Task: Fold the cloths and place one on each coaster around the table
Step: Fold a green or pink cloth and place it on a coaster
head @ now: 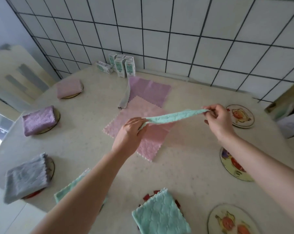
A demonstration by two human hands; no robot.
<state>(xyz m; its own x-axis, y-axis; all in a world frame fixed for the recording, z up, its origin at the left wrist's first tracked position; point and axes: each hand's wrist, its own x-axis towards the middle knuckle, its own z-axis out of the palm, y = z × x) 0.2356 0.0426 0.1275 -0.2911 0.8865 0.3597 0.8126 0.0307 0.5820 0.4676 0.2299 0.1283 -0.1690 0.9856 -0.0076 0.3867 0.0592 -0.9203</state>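
The pale table (185, 166) lies below both hands. A flat pink cloth (148, 149) is under the left hand (129, 132). The mint cloth (173, 116) is stretched between the hands, and the left and the right hand (218, 120) each pinch one end. A bare coaster (242, 117) sits just right of the right hand.

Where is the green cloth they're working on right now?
In the head view, the green cloth is stretched in the air between the left hand and the right hand, above the pink cloth spread mid-table.
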